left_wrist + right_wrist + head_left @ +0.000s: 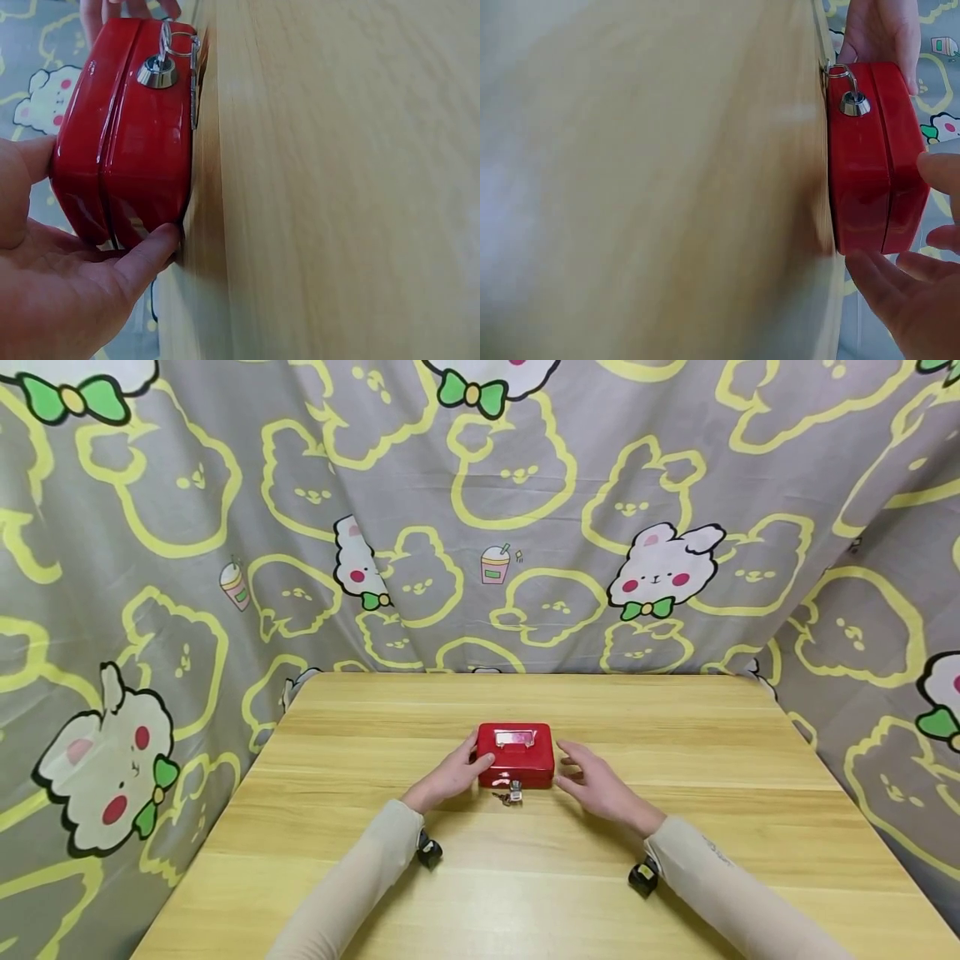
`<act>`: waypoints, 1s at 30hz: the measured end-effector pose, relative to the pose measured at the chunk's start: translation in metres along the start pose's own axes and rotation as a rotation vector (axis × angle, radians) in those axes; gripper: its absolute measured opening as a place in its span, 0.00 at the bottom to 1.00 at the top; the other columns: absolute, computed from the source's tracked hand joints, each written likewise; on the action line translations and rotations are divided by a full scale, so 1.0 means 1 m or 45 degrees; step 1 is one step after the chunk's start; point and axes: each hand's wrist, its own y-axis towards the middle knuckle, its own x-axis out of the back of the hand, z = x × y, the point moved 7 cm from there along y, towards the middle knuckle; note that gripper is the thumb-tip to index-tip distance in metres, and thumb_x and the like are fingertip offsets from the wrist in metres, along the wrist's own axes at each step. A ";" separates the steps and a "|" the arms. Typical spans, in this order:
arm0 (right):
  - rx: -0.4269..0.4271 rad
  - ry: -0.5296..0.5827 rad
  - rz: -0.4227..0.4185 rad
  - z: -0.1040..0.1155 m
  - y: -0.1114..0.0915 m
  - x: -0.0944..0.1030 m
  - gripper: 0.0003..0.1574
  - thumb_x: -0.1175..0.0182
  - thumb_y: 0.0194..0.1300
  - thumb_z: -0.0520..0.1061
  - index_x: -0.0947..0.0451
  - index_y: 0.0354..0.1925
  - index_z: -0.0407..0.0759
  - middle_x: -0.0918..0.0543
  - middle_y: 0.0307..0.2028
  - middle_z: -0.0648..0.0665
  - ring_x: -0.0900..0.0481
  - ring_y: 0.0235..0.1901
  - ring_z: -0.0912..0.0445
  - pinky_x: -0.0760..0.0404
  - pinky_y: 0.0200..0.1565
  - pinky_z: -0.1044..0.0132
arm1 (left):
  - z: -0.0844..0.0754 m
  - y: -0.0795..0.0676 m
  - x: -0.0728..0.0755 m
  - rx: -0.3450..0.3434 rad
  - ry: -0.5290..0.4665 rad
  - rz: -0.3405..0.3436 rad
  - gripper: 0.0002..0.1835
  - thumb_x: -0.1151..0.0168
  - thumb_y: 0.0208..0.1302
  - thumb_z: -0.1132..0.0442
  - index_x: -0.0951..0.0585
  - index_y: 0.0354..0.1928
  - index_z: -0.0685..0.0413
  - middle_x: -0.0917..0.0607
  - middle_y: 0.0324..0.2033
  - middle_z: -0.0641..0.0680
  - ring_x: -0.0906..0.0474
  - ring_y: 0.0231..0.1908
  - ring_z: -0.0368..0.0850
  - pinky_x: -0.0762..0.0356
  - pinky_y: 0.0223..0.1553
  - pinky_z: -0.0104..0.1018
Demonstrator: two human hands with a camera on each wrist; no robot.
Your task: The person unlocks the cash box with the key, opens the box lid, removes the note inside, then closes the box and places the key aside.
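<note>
Pale yellow wood-grain counter [525, 877] bears a glossy red rectangular metal box [515, 760]; left hand [447, 778] at nine o'clock grips it, right hand [603, 787] at three, fingers loosely parted, holds nothing.

From my end I see the left forearm [351, 881] slanting forward and inward behind the left hand [450, 774], whose thumb stands apart from its fingers. The right forearm [731, 877] mirrors it, slanting in behind the right hand [606, 789], its fingers loosely bent, thumb likewise apart. Both hands sit at similar reach, not touching each other.
</note>
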 end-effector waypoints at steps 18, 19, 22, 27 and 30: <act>-0.022 -0.004 0.188 -0.001 0.013 -0.013 0.43 0.44 0.68 0.39 0.54 0.72 0.31 0.35 0.64 0.32 0.28 0.57 0.44 0.35 0.61 0.50 | 0.003 0.001 -0.001 -0.080 -0.049 0.119 0.47 0.36 0.62 0.61 0.55 0.75 0.45 0.33 0.64 0.55 0.34 0.60 0.48 0.39 0.63 0.44; -0.021 0.006 0.193 -0.002 0.014 -0.014 0.43 0.44 0.68 0.39 0.55 0.72 0.32 0.34 0.64 0.33 0.27 0.57 0.44 0.34 0.61 0.51 | 0.003 0.000 -0.001 -0.082 -0.064 0.127 0.47 0.36 0.61 0.63 0.55 0.75 0.45 0.33 0.64 0.55 0.33 0.60 0.48 0.38 0.62 0.43; -0.013 0.012 0.196 -0.001 0.014 -0.014 0.43 0.45 0.68 0.38 0.56 0.72 0.32 0.32 0.63 0.34 0.27 0.57 0.44 0.34 0.60 0.52 | 0.002 -0.001 -0.001 -0.080 -0.071 0.130 0.46 0.38 0.62 0.66 0.55 0.75 0.46 0.33 0.64 0.55 0.33 0.60 0.48 0.37 0.62 0.42; -0.019 0.029 0.200 -0.001 0.014 -0.015 0.43 0.45 0.68 0.38 0.56 0.72 0.32 0.32 0.63 0.34 0.27 0.56 0.44 0.33 0.60 0.52 | 0.003 0.000 0.000 -0.083 -0.027 0.112 0.45 0.38 0.63 0.64 0.54 0.75 0.49 0.32 0.64 0.56 0.34 0.61 0.50 0.37 0.62 0.44; -0.013 0.024 0.195 -0.001 0.013 -0.015 0.43 0.46 0.69 0.39 0.56 0.72 0.32 0.33 0.63 0.33 0.27 0.56 0.44 0.34 0.60 0.51 | 0.004 0.001 0.001 -0.079 -0.006 0.102 0.45 0.37 0.63 0.63 0.54 0.75 0.50 0.33 0.64 0.57 0.34 0.61 0.50 0.37 0.62 0.44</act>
